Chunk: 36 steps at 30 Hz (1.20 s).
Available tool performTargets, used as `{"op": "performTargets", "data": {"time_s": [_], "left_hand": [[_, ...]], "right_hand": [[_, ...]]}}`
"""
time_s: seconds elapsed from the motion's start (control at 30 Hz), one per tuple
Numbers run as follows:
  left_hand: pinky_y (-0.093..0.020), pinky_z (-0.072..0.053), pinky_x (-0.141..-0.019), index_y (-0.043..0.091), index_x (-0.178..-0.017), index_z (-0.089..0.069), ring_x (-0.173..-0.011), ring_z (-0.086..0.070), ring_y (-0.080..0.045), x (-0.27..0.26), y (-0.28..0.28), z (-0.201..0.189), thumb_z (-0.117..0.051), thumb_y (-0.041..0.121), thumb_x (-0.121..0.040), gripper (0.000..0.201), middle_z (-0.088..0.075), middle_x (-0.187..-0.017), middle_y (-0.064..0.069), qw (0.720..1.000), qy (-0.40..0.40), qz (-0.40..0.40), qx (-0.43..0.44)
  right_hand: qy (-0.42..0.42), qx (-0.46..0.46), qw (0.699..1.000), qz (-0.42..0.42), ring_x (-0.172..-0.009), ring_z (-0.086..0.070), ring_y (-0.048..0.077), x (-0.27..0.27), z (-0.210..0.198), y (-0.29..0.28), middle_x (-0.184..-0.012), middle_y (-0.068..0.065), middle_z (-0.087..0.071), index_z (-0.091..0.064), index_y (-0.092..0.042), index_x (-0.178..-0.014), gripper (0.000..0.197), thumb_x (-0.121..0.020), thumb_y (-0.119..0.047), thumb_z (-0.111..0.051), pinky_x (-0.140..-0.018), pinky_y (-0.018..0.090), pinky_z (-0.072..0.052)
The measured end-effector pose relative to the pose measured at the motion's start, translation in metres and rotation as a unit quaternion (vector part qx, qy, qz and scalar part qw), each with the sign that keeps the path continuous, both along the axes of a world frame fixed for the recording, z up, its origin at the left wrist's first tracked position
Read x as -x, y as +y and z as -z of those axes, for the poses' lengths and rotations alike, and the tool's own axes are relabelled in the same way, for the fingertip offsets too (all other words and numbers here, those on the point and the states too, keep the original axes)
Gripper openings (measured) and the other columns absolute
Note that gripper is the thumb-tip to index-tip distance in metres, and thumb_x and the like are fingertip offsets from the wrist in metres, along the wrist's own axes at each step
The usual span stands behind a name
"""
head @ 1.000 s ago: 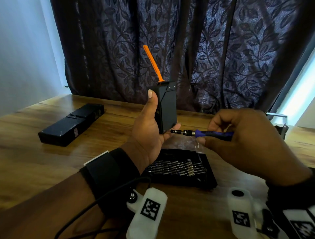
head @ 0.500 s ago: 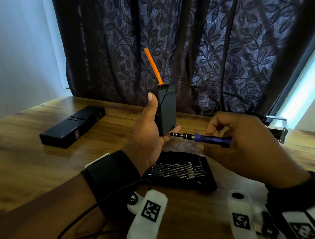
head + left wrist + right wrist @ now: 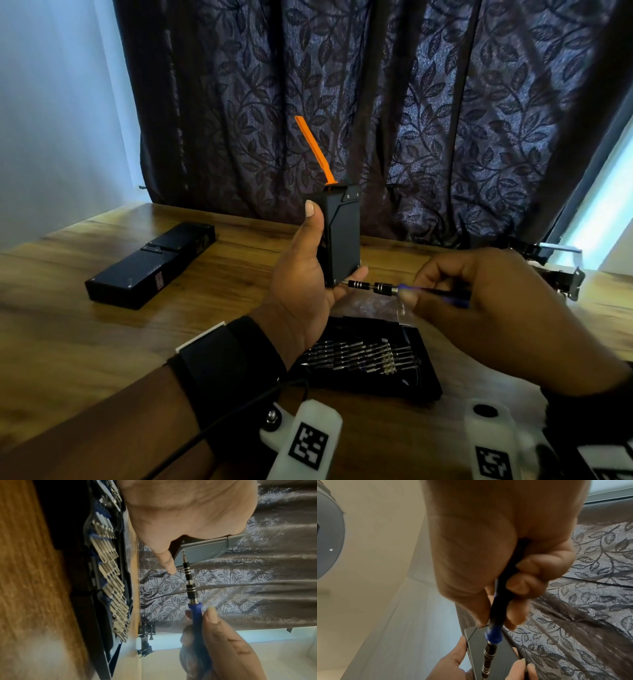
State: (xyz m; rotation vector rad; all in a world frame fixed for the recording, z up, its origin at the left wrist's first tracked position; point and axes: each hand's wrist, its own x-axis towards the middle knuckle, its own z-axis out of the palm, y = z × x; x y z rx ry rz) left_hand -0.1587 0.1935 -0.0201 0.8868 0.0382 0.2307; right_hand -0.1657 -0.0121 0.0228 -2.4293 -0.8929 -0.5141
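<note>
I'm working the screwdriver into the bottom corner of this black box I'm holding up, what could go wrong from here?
The screwdriver tip sits at the bottom corner of the black box, beside a fingertip of the left hand; a slip could jab it. The box is held above the table, so any freed screw might drop among the bits in the open bit tray.

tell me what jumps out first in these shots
A bright orange plastic strip juts up from the slim black rectangular box that the left hand grips upright, mid-frame. The right hand pinches a blue-handled precision screwdriver, its tip at the box's lower corner. Below them, a black tray of silver bits lies open on the wooden table.
</note>
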Motion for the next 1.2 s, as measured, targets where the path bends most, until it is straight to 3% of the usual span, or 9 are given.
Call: {"op": "performTargets", "data": {"time_s": [0.07, 0.17, 0.37, 0.47, 0.57, 0.7, 0.8, 1.0, 1.2], "left_hand": [[-0.042, -0.061, -0.078, 0.017, -0.132, -0.068, -0.108, -0.068, -0.033, -0.0011, 0.0003, 0.0003, -0.064, 0.068, -0.072, 0.079, -0.068, -0.132, -0.017, 1.0, -0.004, 0.004, 0.003], [-0.041, -0.059, -0.077, 0.016, -0.131, -0.068, -0.101, -0.067, -0.033, -0.0031, 0.0011, 0.0017, -0.066, 0.07, -0.07, 0.082, -0.067, -0.132, -0.019, 1.0, -0.007, 0.002, 0.008], [-0.041, -0.061, -0.077, 0.018, -0.134, -0.066, -0.111, -0.068, -0.035, -0.0027, 0.0007, -0.0001, -0.064, 0.068, -0.074, 0.079, -0.067, -0.133, -0.015, 1.0, -0.002, -0.01, 0.005], [-0.041, -0.062, -0.077, 0.019, -0.134, -0.067, -0.112, -0.068, -0.034, -0.0028, 0.0016, -0.0009, -0.065, 0.069, -0.072, 0.08, -0.068, -0.133, -0.013, 1.0, -0.003, -0.007, 0.004], [-0.041, -0.06, -0.077, 0.018, -0.136, -0.066, -0.108, -0.068, -0.034, -0.003, 0.0023, -0.0007, -0.066, 0.069, -0.07, 0.083, -0.067, -0.133, -0.013, 1.0, -0.008, -0.006, 0.009], [-0.041, -0.061, -0.076, 0.018, -0.135, -0.066, -0.111, -0.068, -0.036, -0.0032, 0.0023, -0.0004, -0.065, 0.068, -0.07, 0.082, -0.068, -0.133, -0.015, 1.0, -0.005, -0.002, 0.008], [-0.042, -0.062, -0.078, 0.018, -0.134, -0.066, -0.114, -0.067, -0.037, -0.0032, 0.0021, -0.0006, -0.065, 0.068, -0.072, 0.08, -0.067, -0.134, -0.015, 1.0, -0.006, -0.007, 0.009], [-0.043, -0.063, -0.079, 0.019, -0.135, -0.066, -0.114, -0.068, -0.037, -0.003, 0.0023, -0.0018, -0.064, 0.067, -0.071, 0.08, -0.069, -0.132, -0.013, 1.0, -0.004, -0.011, 0.01], [-0.043, -0.063, -0.08, 0.019, -0.133, -0.067, -0.115, -0.068, -0.036, -0.0025, 0.0013, -0.0007, -0.062, 0.068, -0.074, 0.077, -0.069, -0.131, -0.013, 1.0, -0.007, -0.003, 0.005]], "right_hand": [[0.0, -0.003, 1.0, -0.004, -0.066, -0.061, 0.003, 0.0, -0.0011, -0.0008, -0.08, -0.026, -0.064, -0.063, -0.036, -0.073, 0.022, -0.07, -0.047, -0.082, -0.056, 0.012, -0.044], [-0.007, -0.001, 1.0, 0.001, -0.065, -0.061, 0.003, -0.002, 0.0006, -0.0009, -0.076, -0.025, -0.065, -0.061, -0.036, -0.069, 0.026, -0.072, -0.036, -0.087, -0.059, 0.011, -0.045], [-0.005, -0.019, 1.0, 0.003, -0.055, -0.057, 0.004, -0.0026, 0.0028, 0.0021, -0.062, -0.017, -0.063, -0.064, -0.03, -0.061, 0.03, -0.081, -0.052, -0.065, -0.054, 0.014, -0.044], [0.003, -0.005, 1.0, -0.004, -0.051, -0.054, 0.004, -0.0016, 0.0014, 0.0032, -0.058, -0.018, -0.06, -0.059, -0.031, -0.056, 0.036, -0.087, -0.049, -0.06, -0.054, 0.014, -0.043], [0.01, -0.013, 1.0, -0.009, -0.057, -0.059, 0.003, -0.0017, 0.0009, 0.0019, -0.071, -0.019, -0.065, -0.066, -0.034, -0.068, 0.019, -0.077, -0.049, -0.074, -0.056, 0.013, -0.044], [-0.001, -0.002, 1.0, 0.001, -0.06, -0.059, 0.003, -0.0043, 0.0029, -0.0006, -0.072, -0.021, -0.065, -0.063, -0.033, -0.068, 0.023, -0.073, -0.037, -0.086, -0.057, 0.01, -0.043], [-0.004, -0.009, 1.0, -0.006, -0.057, -0.059, 0.004, -0.0049, 0.0037, 0.0003, -0.063, -0.018, -0.064, -0.065, -0.031, -0.064, 0.023, -0.08, -0.043, -0.076, -0.054, 0.011, -0.042], [-0.005, 0.027, 0.999, -0.021, -0.05, -0.054, 0.01, -0.005, 0.0034, 0.0013, -0.053, -0.013, -0.057, -0.054, -0.031, -0.054, 0.043, -0.093, -0.05, -0.055, -0.046, 0.018, -0.034], [0.02, 0.0, 1.0, 0.002, -0.061, -0.058, 0.002, -0.0022, 0.0013, 0.0002, -0.072, -0.025, -0.062, -0.063, -0.034, -0.068, 0.02, -0.071, -0.043, -0.081, -0.056, 0.01, -0.042]]}}
